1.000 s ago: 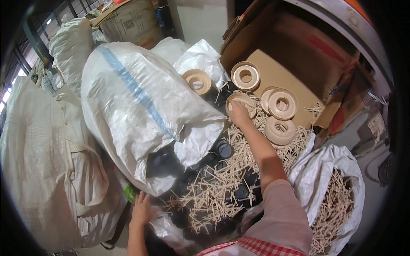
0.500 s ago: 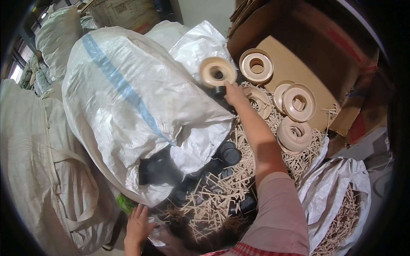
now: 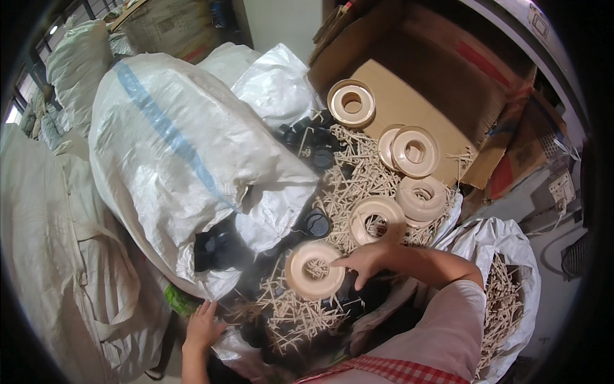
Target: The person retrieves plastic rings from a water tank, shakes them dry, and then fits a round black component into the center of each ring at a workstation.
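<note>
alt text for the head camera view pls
A person's right hand grips a beige plastic spool over a heap of thin wooden sticks and black caps. The left hand rests by a white woven sack.

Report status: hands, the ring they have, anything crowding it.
Right hand grips beige plastic ring by its rim. Left hand rests on white sack's edge. Wooden sticks and black caps heaped underneath; more rings beyond.

At nine o'clock a bulging white woven sack with a blue stripe crowds the heap of pale wooden sticks; at two o'clock, cream plastic spools block passage; one o'clock's brown cardboard sheet lies open.
</note>
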Available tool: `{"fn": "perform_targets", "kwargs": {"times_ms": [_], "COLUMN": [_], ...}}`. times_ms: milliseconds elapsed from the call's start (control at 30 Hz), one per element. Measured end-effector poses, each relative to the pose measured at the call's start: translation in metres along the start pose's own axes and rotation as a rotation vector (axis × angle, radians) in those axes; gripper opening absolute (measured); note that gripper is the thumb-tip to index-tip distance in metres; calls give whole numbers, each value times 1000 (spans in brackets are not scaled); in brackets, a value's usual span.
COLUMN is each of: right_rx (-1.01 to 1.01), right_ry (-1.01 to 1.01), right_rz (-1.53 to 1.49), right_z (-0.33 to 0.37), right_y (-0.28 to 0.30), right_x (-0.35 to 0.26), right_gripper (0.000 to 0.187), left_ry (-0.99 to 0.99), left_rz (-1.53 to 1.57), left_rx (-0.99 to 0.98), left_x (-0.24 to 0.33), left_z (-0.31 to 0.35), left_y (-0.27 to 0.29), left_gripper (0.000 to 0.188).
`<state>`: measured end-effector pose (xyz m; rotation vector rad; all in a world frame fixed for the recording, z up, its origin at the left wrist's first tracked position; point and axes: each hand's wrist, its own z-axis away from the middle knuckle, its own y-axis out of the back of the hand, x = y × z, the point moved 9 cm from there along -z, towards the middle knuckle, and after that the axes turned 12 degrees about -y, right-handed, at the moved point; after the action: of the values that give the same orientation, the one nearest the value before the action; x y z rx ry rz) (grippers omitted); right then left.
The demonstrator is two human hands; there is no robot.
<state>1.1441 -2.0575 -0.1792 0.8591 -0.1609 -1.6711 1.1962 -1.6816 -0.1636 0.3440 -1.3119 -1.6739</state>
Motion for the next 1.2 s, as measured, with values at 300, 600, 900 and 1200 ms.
{"fn": "perform_targets", "kwargs": {"times_ms": [300,600,900,1200], "right_rx": [1201,1014,445,856], "right_ry": [-430,-935,-626,-507], "right_rz": [242,369,59,-200], "right_z": [-25,-37,32,129], "right_y": [265,234,71,37], "right_x": [158,249,103,-26], "right_gripper": [47,49,70,64], "left_ry": [-66,-51,-198,-362], "left_rz": [10,5,-16,718], "left_rx": [-68,-51,44,165], "left_x": [4,-8,47,182], "left_z": [-14,-15,-10,19], "left_y": [-17,-30,-5,29], "left_gripper": [70,70,64,50]}}
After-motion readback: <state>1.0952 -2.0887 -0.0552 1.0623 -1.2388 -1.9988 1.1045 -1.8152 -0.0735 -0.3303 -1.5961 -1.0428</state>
